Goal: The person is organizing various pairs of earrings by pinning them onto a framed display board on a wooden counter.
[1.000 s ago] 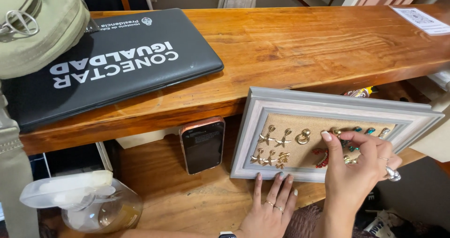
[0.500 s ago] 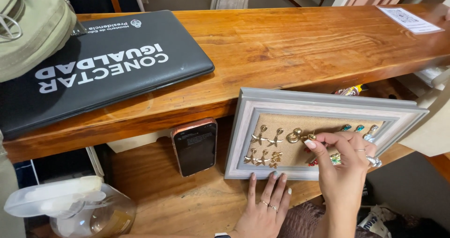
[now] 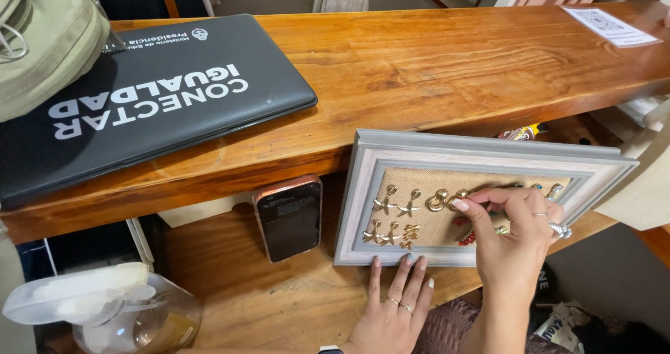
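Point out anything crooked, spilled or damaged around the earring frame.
Nothing is spilled or broken. The grey frame sits slightly askew, propped against the wooden shelf, steadied by the left hand. The right hand touches a gold earring.

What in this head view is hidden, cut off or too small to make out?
- Earrings behind the right hand: covered on the picture frame.
- Whether the right fingertips grip the gold earring: too small.
- Left hand: wrist cut by the bottom edge.
- Green bag: cut by the left edge.
- Phone screen: dark.
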